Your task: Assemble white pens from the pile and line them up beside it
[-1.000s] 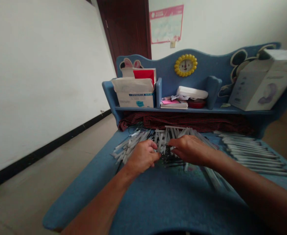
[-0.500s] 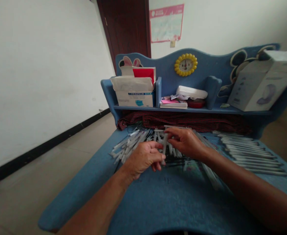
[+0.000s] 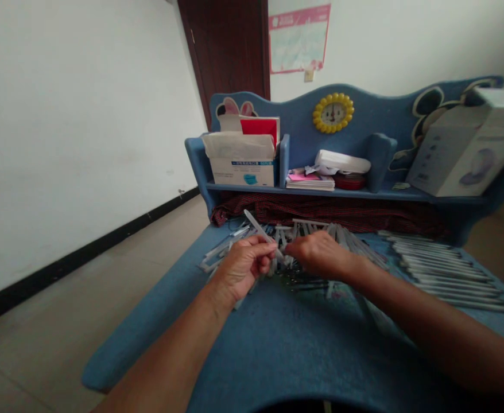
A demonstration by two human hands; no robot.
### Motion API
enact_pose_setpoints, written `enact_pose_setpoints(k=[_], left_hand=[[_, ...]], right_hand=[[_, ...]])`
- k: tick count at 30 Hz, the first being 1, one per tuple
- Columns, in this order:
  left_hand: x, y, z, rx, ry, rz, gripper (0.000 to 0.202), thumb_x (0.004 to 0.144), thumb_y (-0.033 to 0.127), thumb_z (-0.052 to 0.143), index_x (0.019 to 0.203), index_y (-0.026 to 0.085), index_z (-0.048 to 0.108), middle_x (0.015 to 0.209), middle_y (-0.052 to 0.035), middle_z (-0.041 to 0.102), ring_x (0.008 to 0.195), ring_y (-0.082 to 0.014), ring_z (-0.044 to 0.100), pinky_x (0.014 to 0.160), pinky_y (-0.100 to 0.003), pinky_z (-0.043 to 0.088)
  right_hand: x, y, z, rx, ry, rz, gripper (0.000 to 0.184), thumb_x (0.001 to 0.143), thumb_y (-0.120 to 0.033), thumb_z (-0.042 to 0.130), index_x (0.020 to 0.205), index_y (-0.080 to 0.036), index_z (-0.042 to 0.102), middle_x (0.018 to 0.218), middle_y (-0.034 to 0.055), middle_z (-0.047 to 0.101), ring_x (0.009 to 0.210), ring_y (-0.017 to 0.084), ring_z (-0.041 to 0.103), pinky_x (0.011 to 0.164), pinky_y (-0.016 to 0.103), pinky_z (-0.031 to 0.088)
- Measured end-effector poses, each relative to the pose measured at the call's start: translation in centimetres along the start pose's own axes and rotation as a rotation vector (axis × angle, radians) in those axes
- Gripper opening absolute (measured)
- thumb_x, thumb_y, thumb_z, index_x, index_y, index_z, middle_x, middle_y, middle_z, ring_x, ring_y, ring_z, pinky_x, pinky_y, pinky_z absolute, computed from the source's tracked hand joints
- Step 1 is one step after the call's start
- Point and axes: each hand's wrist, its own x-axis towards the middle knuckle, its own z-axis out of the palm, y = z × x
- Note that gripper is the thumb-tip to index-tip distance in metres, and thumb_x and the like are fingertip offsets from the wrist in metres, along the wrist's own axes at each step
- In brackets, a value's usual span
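Blue surface (image 3: pixel 286 344): one row of slim rods (image 3: pixel 448 269) by right edge, one loose heap (image 3: pixel 338 234) near far edge, too jumbled to count. Our left grip (image 3: pixel 247 259) pinches one translucent tube (image 3: pixel 255 225) above heap; right grip (image 3: pixel 318 252) curled beside, we cannot tell if pinching. Half second ago tube near upright; now leans toward far-left corner.

Free access: front centre of the table (image 3: pixel 295 350). Rear path: blocked by shelf (image 3: pixel 364 117) and cloth (image 3: pixel 329 212). Right side: obstructed by rods (image 3: pixel 448 274). Low central path: obstructed by strips (image 3: pixel 342 236).
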Motion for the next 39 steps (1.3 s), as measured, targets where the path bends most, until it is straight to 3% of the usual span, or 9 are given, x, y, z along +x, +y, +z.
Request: enact_pose_setpoints(k=[4, 10, 13, 16, 19, 22, 25, 30, 39], left_hand=[[0.0, 0.2, -0.2, -0.121, 0.03, -0.007, 0.011, 0.064, 0.007, 0.066, 0.072, 0.011, 0.061, 0.053, 0.0006, 0.058, 0.04, -0.0045, 0.048, 0.039, -0.014, 0.034], [-0.1, 0.4, -0.3, -0.24, -0.006, -0.004, 0.012, 0.065, 0.005, 0.063, 0.073, 0.013, 0.059, 0.052, 0.0004, 0.058, 0.038, -0.0046, 0.046, 0.038, -0.014, 0.032], [-0.1, 0.6, -0.3, -0.29, -0.025, -0.01, 0.009, 0.068, 0.007, 0.062, 0.071, 0.013, 0.057, 0.053, 0.0, 0.058, 0.039, -0.0046, 0.046, 0.038, -0.014, 0.032], [-0.1, 0.8, -0.3, -0.329, -0.032, -0.025, 0.008, 0.071, 0.009, 0.062, 0.068, 0.013, 0.055, 0.055, -0.0008, 0.059, 0.04, -0.0048, 0.047, 0.037, -0.014, 0.033], [-0.2, 0.9, -0.3, -0.367, -0.015, -0.042, 0.009, 0.073, 0.011, 0.061, 0.067, 0.012, 0.055, 0.056, -0.0013, 0.059, 0.04, -0.0052, 0.047, 0.037, -0.015, 0.034], [-0.4, 1.0, -0.2, -0.401, 0.012, -0.052, 0.01, 0.076, 0.012, 0.058, 0.066, 0.012, 0.054, 0.056, -0.0023, 0.06, 0.039, -0.0054, 0.047, 0.037, -0.016, 0.035], [-0.5, 0.9, -0.1, -0.423, 0.027, -0.054, 0.012, 0.078, 0.012, 0.056, 0.066, 0.011, 0.055, 0.057, -0.0031, 0.06, 0.04, -0.0058, 0.047, 0.037, -0.016, 0.037], [-0.2, 0.9, -0.2, -0.447, 0.066, -0.028, 0.015, 0.079, 0.013, 0.055, 0.064, 0.011, 0.055, 0.057, -0.0025, 0.059, 0.04, -0.005, 0.047, 0.037, -0.016, 0.038], [-0.1, 0.9, -0.4, -0.482, 0.088, -0.031, 0.018, 0.081, 0.015, 0.054, 0.064, 0.01, 0.057, 0.058, -0.0034, 0.06, 0.04, -0.005, 0.048, 0.037, -0.016, 0.038]], right_hand=[[0.8, -1.2, 0.7, -0.205, -0.182, -0.098, 0.023, 0.082, -0.004, 0.045, 0.084, -0.011, 0.066, 0.077, 0.0123, 0.069, 0.063, 0.018, 0.065, 0.05, 0.023, 0.036], [1.5, -1.1, 1.6, -0.248, -0.152, -0.162, 0.023, 0.082, -0.003, 0.043, 0.08, -0.011, 0.065, 0.076, 0.012, 0.068, 0.061, 0.017, 0.063, 0.046, 0.023, 0.034], [0.7, -0.2, 1.6, -0.205, -0.019, -0.168, 0.023, 0.084, -0.004, 0.04, 0.084, -0.011, 0.062, 0.077, 0.0105, 0.066, 0.058, 0.014, 0.059, 0.047, 0.022, 0.031], [-0.5, 0.4, 1.2, -0.044, 0.247, -0.063, 0.02, 0.085, -0.01, 0.04, 0.083, -0.013, 0.06, 0.076, 0.0079, 0.064, 0.058, 0.012, 0.056, 0.051, 0.022, 0.034], [-1.6, 0.3, 0.2, 0.334, 0.561, 0.148, 0.012, 0.083, -0.017, 0.048, 0.082, -0.015, 0.06, 0.067, 0.0025, 0.062, 0.056, 0.01, 0.055, 0.053, 0.021, 0.039], [-2.6, -0.4, -1.4, 0.806, 0.738, 0.308, 0.007, 0.082, -0.021, 0.054, 0.083, -0.016, 0.059, 0.054, -0.0027, 0.058, 0.045, 0.01, 0.055, 0.046, 0.02, 0.041], [-3.2, -1.1, -3.0, 1.02, 0.771, 0.327, 0.006, 0.079, -0.021, 0.059, 0.082, -0.016, 0.06, 0.052, -0.0027, 0.06, 0.043, 0.011, 0.057, 0.045, 0.021, 0.045], [-3.6, -1.8, -4.2, 1.003, 0.781, 0.282, 0.004, 0.078, -0.02, 0.062, 0.081, -0.017, 0.063, 0.054, -0.0014, 0.063, 0.045, 0.012, 0.06, 0.046, 0.022, 0.047], [-3.8, -2.2, -4.1, 1.051, 0.788, 0.276, 0.007, 0.078, -0.02, 0.063, 0.084, -0.017, 0.065, 0.057, -0.0002, 0.065, 0.049, 0.013, 0.063, 0.049, 0.024, 0.051]])
